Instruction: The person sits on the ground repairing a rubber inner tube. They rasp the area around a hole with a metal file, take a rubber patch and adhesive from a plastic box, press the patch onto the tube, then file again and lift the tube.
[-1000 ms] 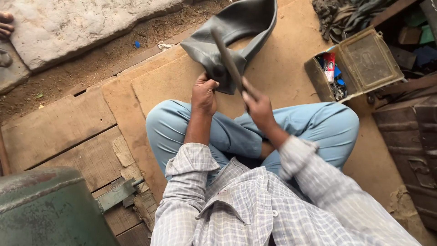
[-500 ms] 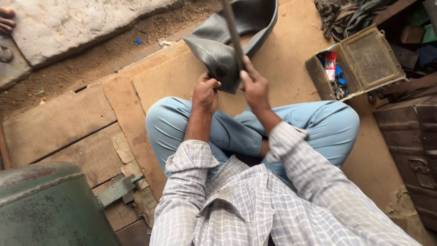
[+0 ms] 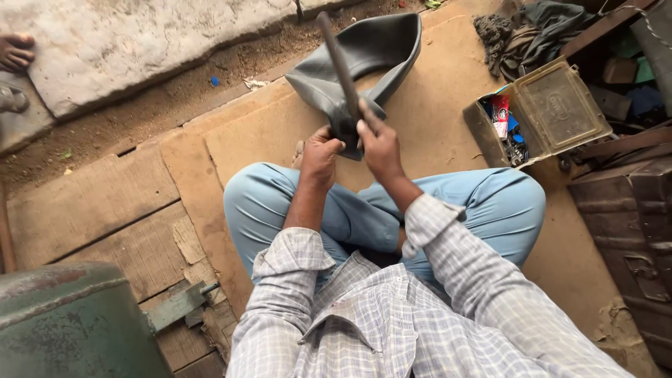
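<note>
Since the earlier frames, the dark rod (image 3: 339, 59) had swung from a low slant across the rubber to a steep tilt, its far end raised toward the top of the view, and the right hand (image 3: 378, 145) had lifted with it.

From the head camera, the person sat cross-legged on a cardboard sheet (image 3: 448, 105) laid over wooden boards (image 3: 105, 210). The right hand was clenched around the lower end of the rod. The left hand (image 3: 320, 155) was closed on the near fold of a grey rubber inner tube (image 3: 374, 52), which lay curled on the cardboard toward its far edge, just beyond the knees. A small open metal box (image 3: 553, 112) with bits inside sat at the cardboard's right edge, a heap of rags (image 3: 518, 31) beyond it, and a green metal drum (image 3: 70, 322) stood at the near left corner of the boards.

By my reading, the step in hand was working the pinched fold of the tube with the rod, either rubbing or tapping it. A next move would call for the left hand holding the fold taut and steady while the rod came down squarely on that spot, clear of the fingers.
</note>
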